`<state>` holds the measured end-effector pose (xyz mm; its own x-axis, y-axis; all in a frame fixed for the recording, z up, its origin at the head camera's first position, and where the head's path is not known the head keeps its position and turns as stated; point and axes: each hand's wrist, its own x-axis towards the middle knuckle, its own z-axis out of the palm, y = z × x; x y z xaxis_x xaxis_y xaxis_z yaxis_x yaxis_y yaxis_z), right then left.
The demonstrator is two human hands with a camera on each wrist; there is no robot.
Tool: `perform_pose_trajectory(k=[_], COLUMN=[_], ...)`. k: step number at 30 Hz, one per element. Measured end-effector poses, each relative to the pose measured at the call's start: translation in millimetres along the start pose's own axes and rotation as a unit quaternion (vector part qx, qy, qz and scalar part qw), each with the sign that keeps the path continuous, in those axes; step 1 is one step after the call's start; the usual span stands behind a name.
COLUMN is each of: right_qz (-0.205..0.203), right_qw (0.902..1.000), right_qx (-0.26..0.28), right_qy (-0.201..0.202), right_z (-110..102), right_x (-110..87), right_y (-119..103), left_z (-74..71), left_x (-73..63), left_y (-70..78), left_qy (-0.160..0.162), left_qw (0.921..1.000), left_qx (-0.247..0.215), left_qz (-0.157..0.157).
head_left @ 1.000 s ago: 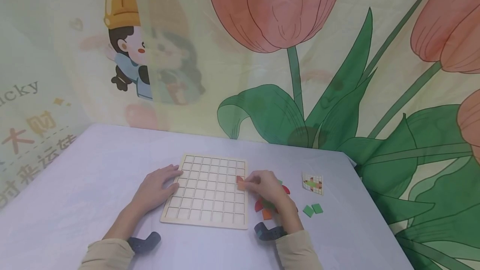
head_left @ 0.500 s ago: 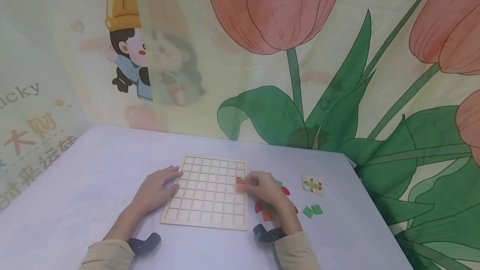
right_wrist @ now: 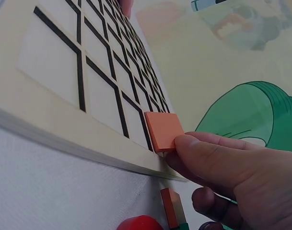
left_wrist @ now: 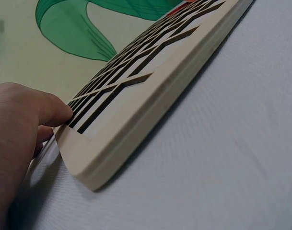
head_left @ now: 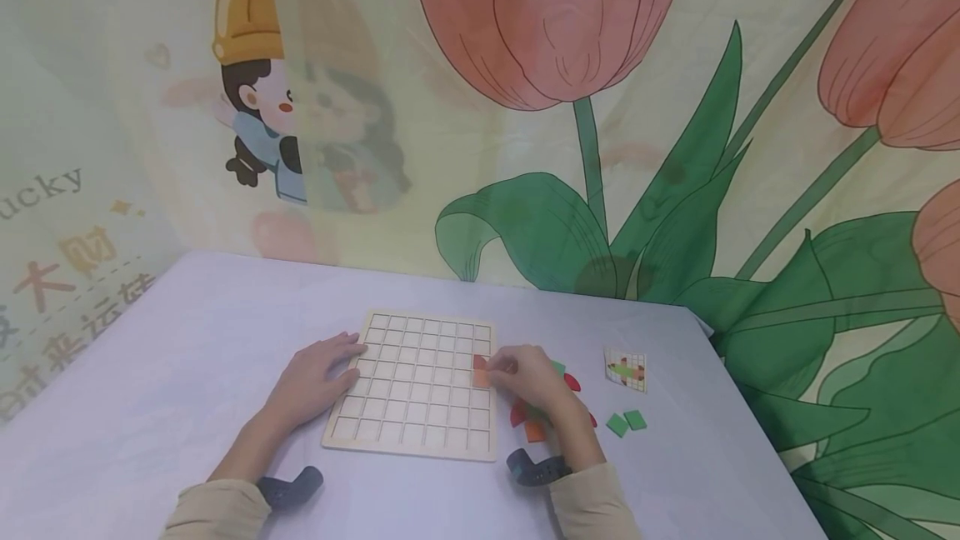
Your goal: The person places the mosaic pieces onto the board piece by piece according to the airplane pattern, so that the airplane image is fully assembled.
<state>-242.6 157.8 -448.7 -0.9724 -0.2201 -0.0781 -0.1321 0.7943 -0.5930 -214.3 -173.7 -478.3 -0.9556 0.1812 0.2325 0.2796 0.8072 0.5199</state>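
Note:
A wooden grid board (head_left: 408, 450) lies on the white table. At its left side rests my left hand (head_left: 311, 382), fingers and thumb touching the edge; in the left wrist view the thumb (left_wrist: 54, 110) meets the rim. My right hand (head_left: 528, 373) is at the board's right edge, pinching an orange square tile (right_wrist: 165, 132) by its near corner between thumb and fingers. The tile lies over a cell of the right column. Directly beyond it, a red piece (head_left: 480, 361) occupies another cell; the hand partly covers both.
Loose red, green and orange pieces, among them an orange tile (head_left: 535, 431), lie partly hidden under my right wrist. Farther right are two green tiles (head_left: 617, 424) and a small pattern card (head_left: 626, 370). A printed curtain (head_left: 525, 215) hangs behind the table.
The orange tile has shifted slightly toward me and now looks flatter in its cell below the red piece. My right fingers drew back a little to the right. The left hand has stayed still.

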Motion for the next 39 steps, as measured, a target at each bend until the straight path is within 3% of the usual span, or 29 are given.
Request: perform_pose_trajectory(k=[23, 39], right_qz=[-0.002, -0.020], right_qw=[0.9998, 0.9997], right_qx=[-0.005, -0.014], right_qy=[-0.020, -0.005], right_z=[3.4, 0.8], right_x=[-1.4, -1.1], right_y=[3.2, 2.7], left_z=[0.9, -1.6], left_x=[-1.8, -0.4], left_y=[-0.9, 1.4], left_qy=[0.010, 0.005], left_qw=[0.9999, 1.0000], left_qx=[-0.002, 0.003], left_qz=[0.011, 0.005])
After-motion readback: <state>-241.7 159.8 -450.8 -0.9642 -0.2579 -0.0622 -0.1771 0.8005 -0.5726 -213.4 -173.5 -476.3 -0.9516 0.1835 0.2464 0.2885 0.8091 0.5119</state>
